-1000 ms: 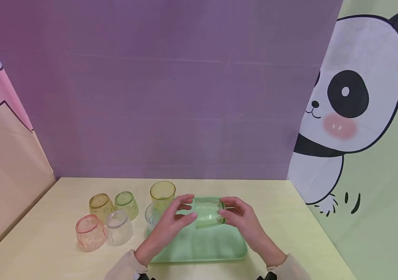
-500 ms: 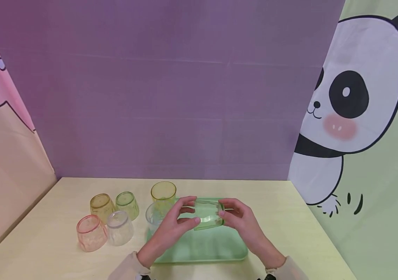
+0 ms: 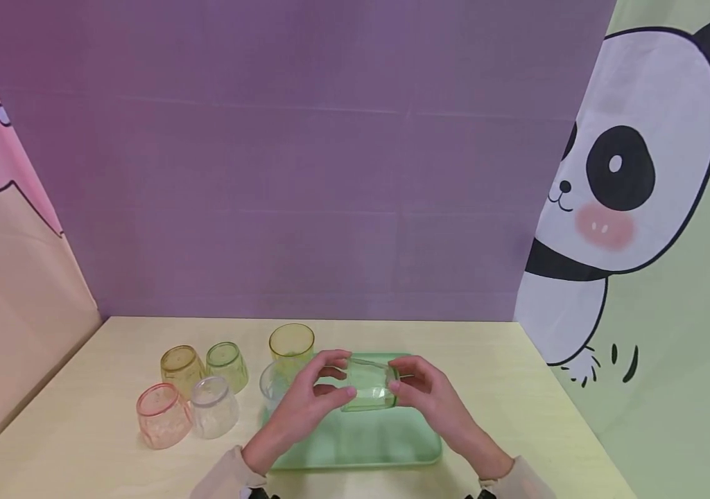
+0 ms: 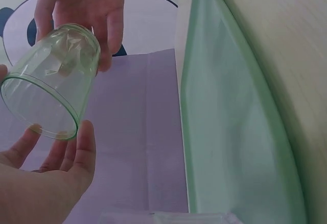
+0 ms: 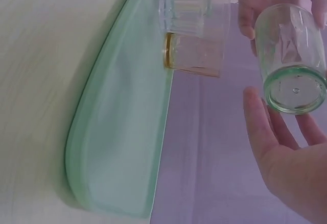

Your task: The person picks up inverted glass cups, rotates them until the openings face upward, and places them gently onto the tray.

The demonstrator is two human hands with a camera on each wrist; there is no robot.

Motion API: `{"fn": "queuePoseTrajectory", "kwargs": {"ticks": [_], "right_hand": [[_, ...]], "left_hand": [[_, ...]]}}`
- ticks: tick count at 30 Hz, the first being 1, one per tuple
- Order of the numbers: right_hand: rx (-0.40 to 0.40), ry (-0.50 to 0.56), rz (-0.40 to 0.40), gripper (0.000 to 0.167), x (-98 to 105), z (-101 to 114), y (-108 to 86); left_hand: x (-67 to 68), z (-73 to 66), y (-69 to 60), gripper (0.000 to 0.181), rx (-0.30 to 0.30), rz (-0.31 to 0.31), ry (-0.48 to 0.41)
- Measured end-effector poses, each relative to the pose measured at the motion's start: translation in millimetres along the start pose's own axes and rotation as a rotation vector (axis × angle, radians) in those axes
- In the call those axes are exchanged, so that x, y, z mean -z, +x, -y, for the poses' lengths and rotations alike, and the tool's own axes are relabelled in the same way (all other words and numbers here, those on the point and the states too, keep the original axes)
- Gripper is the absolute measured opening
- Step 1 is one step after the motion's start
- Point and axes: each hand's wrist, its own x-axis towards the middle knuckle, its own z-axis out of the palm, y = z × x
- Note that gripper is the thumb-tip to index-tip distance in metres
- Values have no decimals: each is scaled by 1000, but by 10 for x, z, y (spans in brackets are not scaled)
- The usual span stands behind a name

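Both hands hold one clear green glass [image 3: 370, 385] on its side above the green tray [image 3: 361, 443]. My left hand [image 3: 302, 409] pinches its rim end, thumb in front and fingers behind. At the base end my right hand [image 3: 442, 402] grips with thumb and fingers. The left wrist view shows the open mouth of the glass [image 4: 51, 86] by the left fingertips [image 4: 84, 132]. In the right wrist view the round base of the glass [image 5: 295, 90] lies near the right fingers [image 5: 258, 117].
A yellow glass [image 3: 291, 341] and a clear glass [image 3: 270, 384] stand at the tray's left end. Farther left on the table [image 3: 80, 416] are upside-down glasses: amber [image 3: 182, 371], green [image 3: 227, 365], pink [image 3: 163, 416] and clear [image 3: 214, 407]. A purple backdrop [image 3: 305, 173] hangs behind.
The left fingers have come against the rim of the glass, where a second ago they were just left of it. The glass has shifted slightly left and its tilt has changed a little.
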Motion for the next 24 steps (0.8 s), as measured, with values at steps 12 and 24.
{"fn": "queuePoseTrajectory", "kwargs": {"ticks": [12, 24], "right_hand": [[7, -215, 36, 40, 57, 8, -94], [33, -386, 48, 25, 88, -125, -212]], "left_hand": [[41, -47, 15, 49, -65, 10, 187], [122, -131, 53, 51, -71, -7, 305]]}}
